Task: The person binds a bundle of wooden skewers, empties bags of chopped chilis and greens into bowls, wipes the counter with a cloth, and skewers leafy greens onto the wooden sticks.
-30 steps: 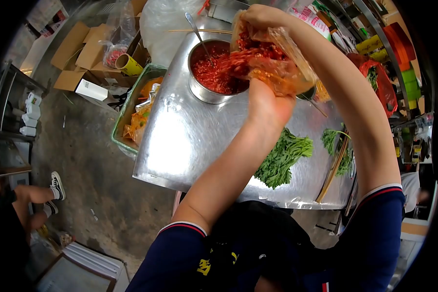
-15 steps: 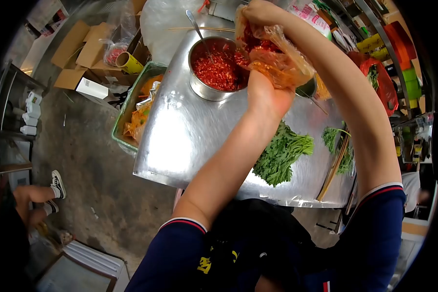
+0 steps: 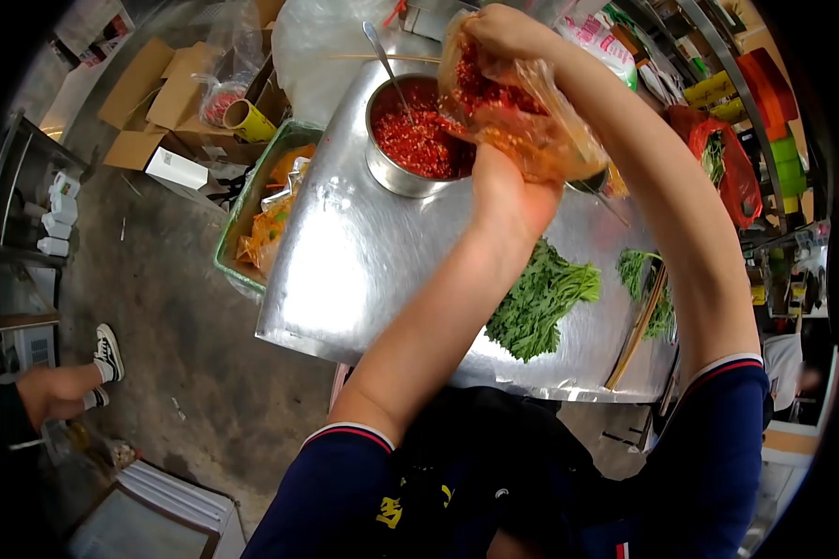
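Observation:
A clear plastic bag (image 3: 559,130), stained orange and holding chopped red chili, is tipped over the right rim of a steel pot (image 3: 405,179). My right hand (image 3: 505,33) is closed on the bag's upper edge. From below, my left hand (image 3: 515,191) supports the bag, its fingers mostly hidden behind the plastic. Chopped red chili (image 3: 419,140) fills much of the pot, and a metal spoon (image 3: 382,61) leans in it with the handle up. Leafy greens (image 3: 545,303) lie on the steel table (image 3: 345,252) below my hands.
Wooden skewers (image 3: 639,326) and a smaller bunch of greens (image 3: 660,303) are at the table's right. A green-rimmed crate (image 3: 236,228) stands left of the table, near cardboard boxes (image 3: 172,102). Another person's leg (image 3: 61,384) shows at far left. Shelving lines the right side.
My right hand and the bag's top have shifted slightly left, opening more of the chili inside to view. The other person's leg at far left has moved a little.

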`<state>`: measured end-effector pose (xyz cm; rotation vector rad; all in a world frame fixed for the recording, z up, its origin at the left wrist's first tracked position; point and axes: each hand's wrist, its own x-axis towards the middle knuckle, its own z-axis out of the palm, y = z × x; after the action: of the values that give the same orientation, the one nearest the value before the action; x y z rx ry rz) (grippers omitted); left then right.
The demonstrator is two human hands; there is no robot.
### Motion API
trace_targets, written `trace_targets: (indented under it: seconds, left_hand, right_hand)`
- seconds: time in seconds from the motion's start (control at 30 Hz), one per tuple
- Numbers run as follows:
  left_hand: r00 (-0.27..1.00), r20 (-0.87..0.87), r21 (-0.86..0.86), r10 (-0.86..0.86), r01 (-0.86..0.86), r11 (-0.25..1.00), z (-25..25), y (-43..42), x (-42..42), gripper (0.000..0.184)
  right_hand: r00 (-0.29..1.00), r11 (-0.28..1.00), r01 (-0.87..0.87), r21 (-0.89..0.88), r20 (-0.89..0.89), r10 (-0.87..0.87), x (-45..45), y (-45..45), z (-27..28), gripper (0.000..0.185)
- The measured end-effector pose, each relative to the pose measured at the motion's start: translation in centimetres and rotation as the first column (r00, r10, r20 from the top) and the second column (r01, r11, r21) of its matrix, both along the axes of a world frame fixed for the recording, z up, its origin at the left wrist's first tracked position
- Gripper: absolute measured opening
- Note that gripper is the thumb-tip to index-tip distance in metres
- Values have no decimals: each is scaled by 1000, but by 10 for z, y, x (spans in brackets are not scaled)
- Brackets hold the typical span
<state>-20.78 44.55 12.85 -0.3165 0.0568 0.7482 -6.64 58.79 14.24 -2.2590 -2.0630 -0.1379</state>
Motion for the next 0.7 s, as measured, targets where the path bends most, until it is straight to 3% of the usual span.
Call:
trace_targets:
  seconds: [0.1,0.23,0.33,0.43,0.53,0.6,0.63,0.7]
  left_hand:
    - [1000,4,27,-11,11,1000,-1,-2,-2,33]
    - [999,-29,86,-36,38,996,-1,-7,0,34]
    - [999,-23,91,-29,31,995,5,-8,-1,35]
    - [996,-78,156,-40,52,986,-1,-12,2,37]
    - [972,-227,194,-62,108,975,-11,-2,2,34]
    - [929,-358,192,-98,176,966,-6,-1,-8,29]
    - [885,-451,267,-111,253,930,-10,3,-11,45]
    - [852,-512,336,-109,315,887,-15,10,-16,41]
  right_hand:
    - [970,968,-154,-196,-218,111,22,-1,7,38]
    - [915,987,-11,-162,-400,-55,14,-24,18,34]
    - [958,996,86,-26,-273,-90,-1,-37,33,36]
    - [955,980,1,-200,-290,-60,-3,-44,38,34]
    - [689,981,192,-36,-707,-161,-6,-74,38,34]
    - [532,975,202,-98,-824,-193,-7,-98,46,33]
    - [448,972,202,-118,-872,-199,-10,-110,51,32]
    - [291,946,285,-154,-927,-239,-10,-124,44,27]
